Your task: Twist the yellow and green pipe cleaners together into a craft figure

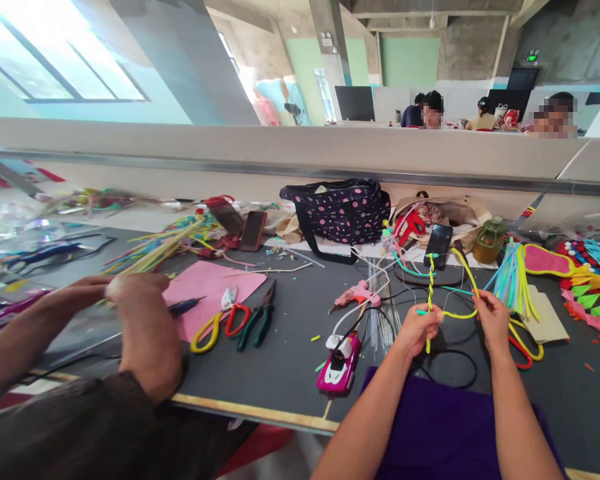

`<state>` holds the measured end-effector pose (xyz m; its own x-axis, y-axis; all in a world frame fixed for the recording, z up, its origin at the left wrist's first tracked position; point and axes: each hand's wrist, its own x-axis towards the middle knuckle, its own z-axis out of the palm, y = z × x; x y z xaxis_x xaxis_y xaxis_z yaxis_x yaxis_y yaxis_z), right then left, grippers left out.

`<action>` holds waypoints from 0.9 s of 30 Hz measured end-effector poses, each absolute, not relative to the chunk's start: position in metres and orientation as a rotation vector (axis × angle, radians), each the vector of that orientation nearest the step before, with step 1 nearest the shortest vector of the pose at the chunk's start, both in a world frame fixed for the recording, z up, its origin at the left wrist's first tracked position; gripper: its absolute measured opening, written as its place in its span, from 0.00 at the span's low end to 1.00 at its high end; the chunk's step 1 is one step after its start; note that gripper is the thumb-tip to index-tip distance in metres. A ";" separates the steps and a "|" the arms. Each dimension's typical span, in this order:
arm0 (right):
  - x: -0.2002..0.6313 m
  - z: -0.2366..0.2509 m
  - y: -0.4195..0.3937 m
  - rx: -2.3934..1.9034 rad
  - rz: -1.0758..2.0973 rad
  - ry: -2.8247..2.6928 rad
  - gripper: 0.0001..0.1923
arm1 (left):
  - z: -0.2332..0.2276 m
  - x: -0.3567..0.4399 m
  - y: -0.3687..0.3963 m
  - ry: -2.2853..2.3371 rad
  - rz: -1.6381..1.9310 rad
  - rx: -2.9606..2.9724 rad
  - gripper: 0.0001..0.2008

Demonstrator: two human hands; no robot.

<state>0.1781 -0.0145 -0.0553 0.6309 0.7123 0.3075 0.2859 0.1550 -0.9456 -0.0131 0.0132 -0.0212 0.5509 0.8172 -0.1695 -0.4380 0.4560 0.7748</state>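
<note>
My left hand (420, 327) pinches a yellow pipe cleaner (431, 283), whose twisted part stands upright above and pokes out below the fingers. A small teal bit shows at its top and another beside my thumb. My right hand (493, 318) is closed on the loose length of the yellow pipe cleaner, which bends in a wide curve between both hands. Both hands are above the dark table (290, 363). Behind them lies a black phone (439, 244). Yellow- and red-handled scissors (527, 343) lie beside my right wrist.
A magenta power strip (339, 367) and a pink glue gun (360, 294) lie left of my hands, with cables around. Further left are pliers (260, 317), scissors (215, 323) and a co-worker's arm (147, 327). A glass jar (489, 240) and pipe cleaner bundle (513, 280) stand right.
</note>
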 end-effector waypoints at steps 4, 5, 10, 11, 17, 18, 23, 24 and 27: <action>0.177 -0.055 -0.014 -1.435 0.394 -0.971 0.17 | -0.022 -0.014 0.015 0.579 0.838 0.738 0.15; 0.177 -0.054 -0.014 -1.434 0.396 -0.983 0.17 | -0.022 -0.014 0.015 0.578 0.836 0.736 0.15; 0.176 -0.053 -0.015 -1.417 0.390 -1.036 0.17 | -0.022 -0.014 0.016 0.587 0.841 0.724 0.15; 0.176 -0.052 -0.015 -1.412 0.383 -1.041 0.17 | -0.022 -0.014 0.016 0.596 0.839 0.724 0.15; 0.179 -0.054 -0.014 -1.370 0.402 -1.007 0.15 | -0.023 -0.012 0.015 0.648 0.780 0.754 0.14; 0.179 -0.055 -0.014 -1.363 0.417 -1.002 0.15 | -0.023 -0.012 0.014 0.657 0.774 0.764 0.14; 0.177 -0.052 -0.013 -1.379 0.459 -0.982 0.16 | -0.022 -0.011 0.014 0.678 0.805 0.771 0.13; 0.176 -0.052 -0.014 -1.393 0.461 -0.978 0.17 | -0.021 -0.011 0.014 0.674 0.824 0.762 0.13; 0.175 -0.050 -0.015 -1.425 0.461 -0.980 0.17 | -0.022 -0.012 0.016 0.650 0.875 0.741 0.13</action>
